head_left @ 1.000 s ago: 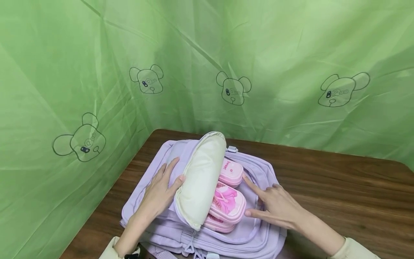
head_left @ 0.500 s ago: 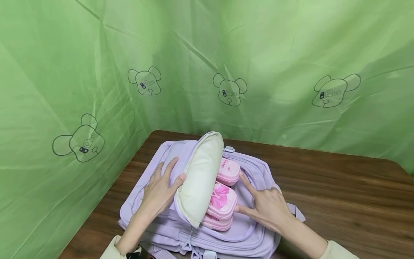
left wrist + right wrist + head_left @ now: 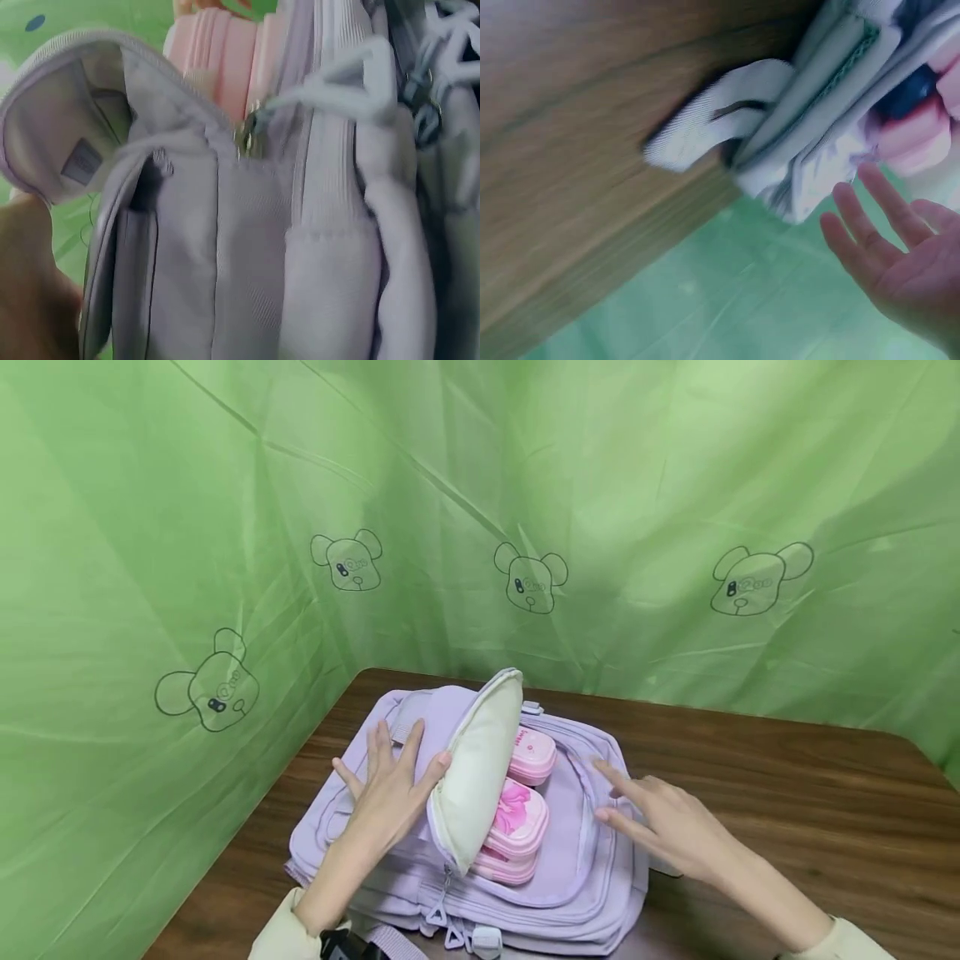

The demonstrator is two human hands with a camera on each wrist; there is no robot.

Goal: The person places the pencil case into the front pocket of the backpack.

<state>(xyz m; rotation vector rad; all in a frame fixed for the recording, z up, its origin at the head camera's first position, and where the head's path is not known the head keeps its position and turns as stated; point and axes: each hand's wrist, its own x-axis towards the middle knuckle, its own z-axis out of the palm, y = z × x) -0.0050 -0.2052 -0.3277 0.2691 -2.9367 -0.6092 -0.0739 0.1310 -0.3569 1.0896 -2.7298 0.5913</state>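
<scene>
A lilac backpack (image 3: pixel 566 856) lies on the table with its front pocket unzipped. The pocket's flap (image 3: pixel 480 768), lined in cream, stands raised. Pink zippered cases stick out from under it: a smaller one (image 3: pixel 534 753) marked "Sweet" and a larger one (image 3: pixel 525 818) with a pink flower picture, stacked on another pink case (image 3: pixel 507 867). My left hand (image 3: pixel 386 802) rests on the outer side of the flap, fingers spread and thumb at its edge. To the right of the cases, my right hand (image 3: pixel 671 827) hovers over the pocket's right side, fingers extended, holding nothing. The cases' far ends are hidden.
The brown wooden table (image 3: pixel 780 793) extends to the right of the backpack. Green fabric (image 3: pixel 622 485) with bear-head drawings hangs behind and on the left. Triangular zipper pulls (image 3: pixel 360 82) and a buckle (image 3: pixel 487 941) hang at the backpack's near side.
My right hand has drawn back to the right, off the pink cases, which slid further under the flap earlier. My left fingers have spread wider, and the flap stands slightly more upright.
</scene>
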